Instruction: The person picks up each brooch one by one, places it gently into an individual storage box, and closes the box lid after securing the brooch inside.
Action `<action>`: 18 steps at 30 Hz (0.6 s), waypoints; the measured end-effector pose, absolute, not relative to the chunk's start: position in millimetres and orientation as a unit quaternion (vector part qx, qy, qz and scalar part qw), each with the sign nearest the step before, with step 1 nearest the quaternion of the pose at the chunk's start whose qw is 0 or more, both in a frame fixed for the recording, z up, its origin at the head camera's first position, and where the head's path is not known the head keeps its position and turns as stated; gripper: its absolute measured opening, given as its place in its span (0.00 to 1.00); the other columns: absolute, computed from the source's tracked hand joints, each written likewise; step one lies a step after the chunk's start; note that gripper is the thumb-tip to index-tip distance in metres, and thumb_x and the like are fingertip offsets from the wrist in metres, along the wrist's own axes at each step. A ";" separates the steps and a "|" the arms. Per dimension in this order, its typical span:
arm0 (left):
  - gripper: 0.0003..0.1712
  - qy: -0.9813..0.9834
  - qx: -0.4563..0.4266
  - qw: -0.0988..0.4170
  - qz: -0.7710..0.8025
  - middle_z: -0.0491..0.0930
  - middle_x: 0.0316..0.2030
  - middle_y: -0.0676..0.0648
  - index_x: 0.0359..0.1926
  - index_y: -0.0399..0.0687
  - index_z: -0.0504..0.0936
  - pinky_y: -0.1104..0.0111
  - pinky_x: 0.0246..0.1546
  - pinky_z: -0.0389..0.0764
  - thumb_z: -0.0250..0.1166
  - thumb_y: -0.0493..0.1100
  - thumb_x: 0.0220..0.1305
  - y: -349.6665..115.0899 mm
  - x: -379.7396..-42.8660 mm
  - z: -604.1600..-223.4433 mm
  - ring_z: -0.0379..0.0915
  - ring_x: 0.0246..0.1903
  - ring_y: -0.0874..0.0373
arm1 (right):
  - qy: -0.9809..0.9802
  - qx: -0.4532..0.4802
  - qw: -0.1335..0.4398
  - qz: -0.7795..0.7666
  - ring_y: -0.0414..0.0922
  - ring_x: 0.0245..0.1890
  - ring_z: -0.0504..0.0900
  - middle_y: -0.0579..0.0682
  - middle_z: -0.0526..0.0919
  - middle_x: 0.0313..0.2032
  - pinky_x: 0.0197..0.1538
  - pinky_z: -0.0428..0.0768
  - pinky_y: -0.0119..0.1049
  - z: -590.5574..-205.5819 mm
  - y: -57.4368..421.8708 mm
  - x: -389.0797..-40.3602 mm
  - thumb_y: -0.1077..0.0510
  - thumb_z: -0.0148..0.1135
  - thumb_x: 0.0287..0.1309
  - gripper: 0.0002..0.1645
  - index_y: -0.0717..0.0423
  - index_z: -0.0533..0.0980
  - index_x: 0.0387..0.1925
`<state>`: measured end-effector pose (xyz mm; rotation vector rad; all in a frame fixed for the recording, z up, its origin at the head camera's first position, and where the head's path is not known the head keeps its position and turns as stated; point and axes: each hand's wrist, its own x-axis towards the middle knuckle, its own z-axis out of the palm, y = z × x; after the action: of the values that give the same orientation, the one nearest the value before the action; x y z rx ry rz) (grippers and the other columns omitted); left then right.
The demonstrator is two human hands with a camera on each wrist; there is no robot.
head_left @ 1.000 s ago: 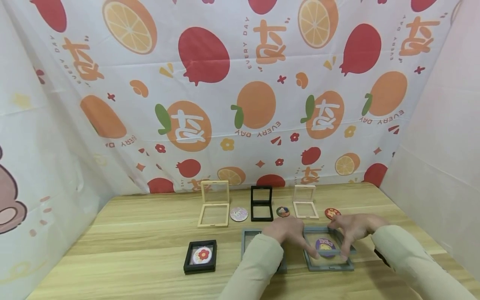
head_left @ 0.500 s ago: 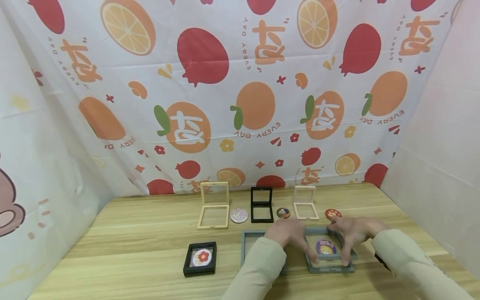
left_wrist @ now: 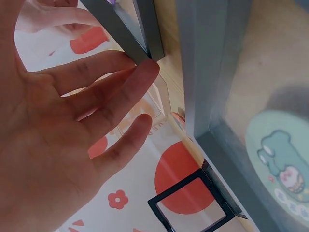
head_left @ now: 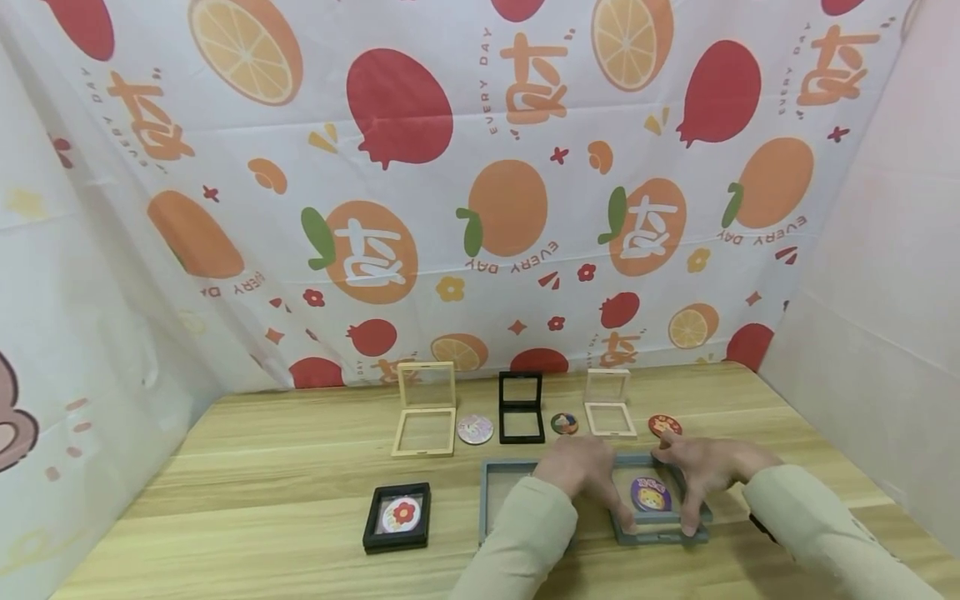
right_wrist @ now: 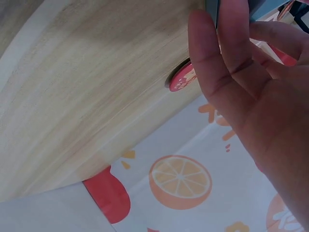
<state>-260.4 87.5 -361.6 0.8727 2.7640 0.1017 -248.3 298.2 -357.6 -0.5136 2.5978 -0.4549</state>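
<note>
In the head view both hands are at a grey-blue display frame (head_left: 660, 518) whose clear lid lies low over its base, a narrow gap showing at the front. A purple round badge (head_left: 650, 494) with a yellow cartoon animal shows through the clear film. My left hand (head_left: 583, 471) holds the frame's left side, thumb at the front edge and fingers toward the back corner. My right hand (head_left: 708, 471) holds the right side in the same way. Beside them stands a second grey-blue frame (head_left: 485, 500), partly hidden by the left sleeve; the left wrist view shows its green badge (left_wrist: 282, 164).
A black frame (head_left: 366, 533) with a red-flower badge lies at front left. Along the back stand open yellow (head_left: 396, 433), black (head_left: 521, 407) and pale (head_left: 611, 433) frames. Lilac (head_left: 476, 429), dark multicoloured (head_left: 564, 423) and red (head_left: 664, 426) badges lie between them. A fruit-print curtain hangs behind.
The lid's front edge has come down toward the base, and the gap at the front has narrowed. Both hands keep their places on the frame. The head view has shifted slightly.
</note>
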 end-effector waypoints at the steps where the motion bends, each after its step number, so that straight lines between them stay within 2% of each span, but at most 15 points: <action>1: 0.32 0.947 0.297 0.119 0.032 0.75 0.27 0.57 0.31 0.51 0.81 0.72 0.26 0.73 0.81 0.70 0.39 88.1 -260.2 -361.7 0.68 0.25 0.65 | 0.944 -0.186 0.223 -0.159 0.75 0.70 0.55 0.79 0.52 0.71 0.67 0.59 0.70 -358.0 297.8 -248.3 0.56 0.86 0.30 0.61 0.78 0.66 0.66; 7: 0.35 0.950 0.294 0.108 -0.018 0.77 0.31 0.57 0.37 0.52 0.86 0.73 0.30 0.77 0.81 0.72 0.37 95.9 -257.1 -363.7 0.70 0.28 0.64 | 0.952 -0.200 0.193 -0.126 0.72 0.65 0.64 0.75 0.60 0.68 0.64 0.67 0.66 -366.2 296.9 -245.6 0.52 0.88 0.28 0.64 0.78 0.66 0.65; 12: 0.34 0.948 0.297 0.077 -0.083 0.75 0.28 0.58 0.33 0.56 0.85 0.74 0.30 0.75 0.80 0.74 0.34 104.1 -251.8 -367.5 0.68 0.27 0.65 | 0.955 -0.232 0.150 -0.111 0.69 0.60 0.70 0.71 0.67 0.61 0.61 0.71 0.63 -374.0 297.3 -242.7 0.50 0.90 0.26 0.66 0.80 0.66 0.64; 18: 0.34 0.948 0.294 0.051 -0.113 0.77 0.30 0.59 0.34 0.61 0.86 0.71 0.39 0.77 0.80 0.76 0.31 108.9 -248.1 -371.7 0.70 0.30 0.64 | 0.957 -0.233 0.136 -0.102 0.74 0.64 0.65 0.79 0.60 0.66 0.63 0.68 0.65 -377.0 296.8 -238.8 0.49 0.89 0.25 0.68 0.81 0.65 0.64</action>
<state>-248.1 108.9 -371.7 0.8938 2.8846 -0.3435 -238.8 296.8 -377.0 -0.6759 2.7715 -0.2946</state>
